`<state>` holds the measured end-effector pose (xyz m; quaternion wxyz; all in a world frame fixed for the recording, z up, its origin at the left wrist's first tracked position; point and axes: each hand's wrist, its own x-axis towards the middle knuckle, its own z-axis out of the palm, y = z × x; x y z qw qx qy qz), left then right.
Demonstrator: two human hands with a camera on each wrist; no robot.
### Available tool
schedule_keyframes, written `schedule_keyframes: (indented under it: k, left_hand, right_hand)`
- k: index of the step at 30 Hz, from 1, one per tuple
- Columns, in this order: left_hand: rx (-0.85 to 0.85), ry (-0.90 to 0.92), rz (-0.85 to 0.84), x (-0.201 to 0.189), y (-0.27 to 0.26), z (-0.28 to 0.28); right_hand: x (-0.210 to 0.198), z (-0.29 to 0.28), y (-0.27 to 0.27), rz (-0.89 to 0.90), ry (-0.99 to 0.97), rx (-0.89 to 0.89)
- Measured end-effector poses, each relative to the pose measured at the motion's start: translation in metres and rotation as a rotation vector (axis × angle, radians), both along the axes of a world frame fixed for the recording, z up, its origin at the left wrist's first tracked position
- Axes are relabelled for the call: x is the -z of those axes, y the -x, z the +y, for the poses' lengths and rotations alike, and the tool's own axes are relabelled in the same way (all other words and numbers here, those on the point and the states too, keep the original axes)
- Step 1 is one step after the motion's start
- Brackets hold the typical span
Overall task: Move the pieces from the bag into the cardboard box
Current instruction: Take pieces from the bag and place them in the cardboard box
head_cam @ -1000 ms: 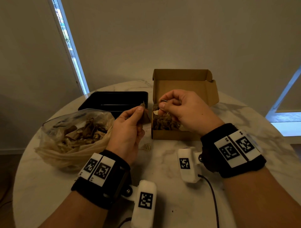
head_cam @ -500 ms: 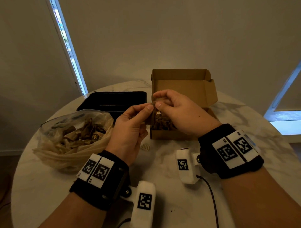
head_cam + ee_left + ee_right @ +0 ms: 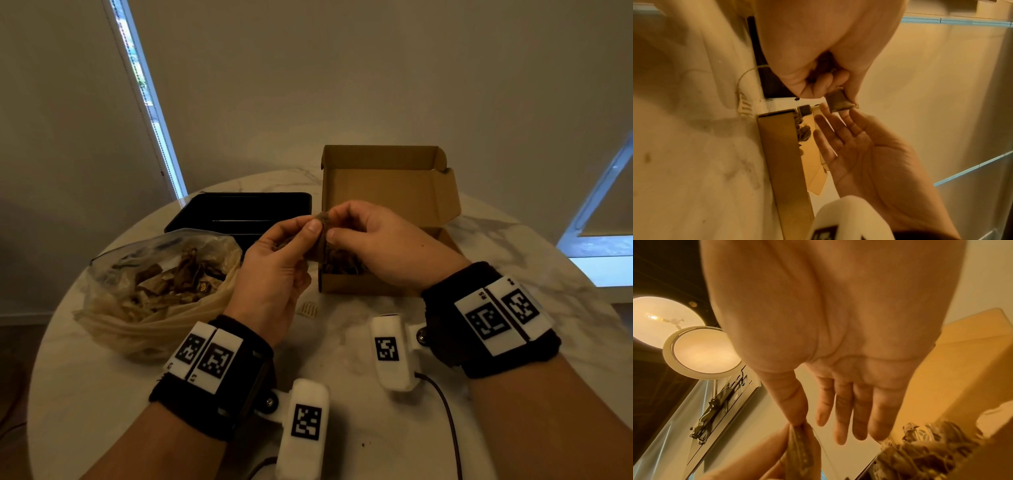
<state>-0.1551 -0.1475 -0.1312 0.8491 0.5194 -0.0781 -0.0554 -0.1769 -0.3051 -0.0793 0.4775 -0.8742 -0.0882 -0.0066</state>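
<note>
Moved left since a second ago: right hand (image 3: 380, 240), now pinching brown piece (image 3: 320, 219) jointly with left hand (image 3: 274, 270), above near-left corner of cardboard box (image 3: 394, 178). Looks light, brittle; grip by edges. Bag (image 3: 137, 308) left.

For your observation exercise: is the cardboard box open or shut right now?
Open. The box has its lid folded back upright behind it, and brown pieces show inside, in the head view.

We saw a room of a home: a round marble table (image 3: 513, 260), plain walls (image 3: 342, 85), window blinds (image 3: 68, 120) and a ceiling lamp (image 3: 701, 352).
</note>
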Motion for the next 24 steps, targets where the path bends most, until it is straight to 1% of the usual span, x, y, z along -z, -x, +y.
schedule_keyframes:
  k: [3,5,7,12,15,20,24]
  left_hand:
    - [0.046,-0.010,-0.017,0.0000,0.0018,0.0001]
    - [0.034,-0.010,-0.020,0.0002,0.0010,0.0001]
    - [0.013,-0.010,-0.022,0.0004,-0.0003,0.0000]
    - [0.009,-0.008,-0.031,-0.0008,0.0012,0.0006]
    - [-0.024,0.002,-0.030,-0.0003,0.0010,0.0004]
    - [-0.149,0.058,0.013,-0.0032,0.0004,0.0007]
    - [-0.192,0.021,0.043,-0.0008,-0.0015,0.0020]
  right_hand:
    - [0.0000,-0.0017,-0.0006,0.003,-0.013,-0.052]
    - [0.0006,-0.0027,-0.0006,0.020,-0.025,-0.074]
    - [0.0019,-0.0034,-0.0014,0.051,-0.084,-0.091]
    - [0.0011,-0.0045,-0.0012,0.065,-0.164,-0.087]
    - [0.0008,-0.0055,-0.0004,0.052,-0.113,-0.056]
    - [-0.0019,-0.0039,0.0021,-0.001,0.042,0.000]
    - [-0.0025,-0.0042,0.0019,-0.155,0.095,0.027]
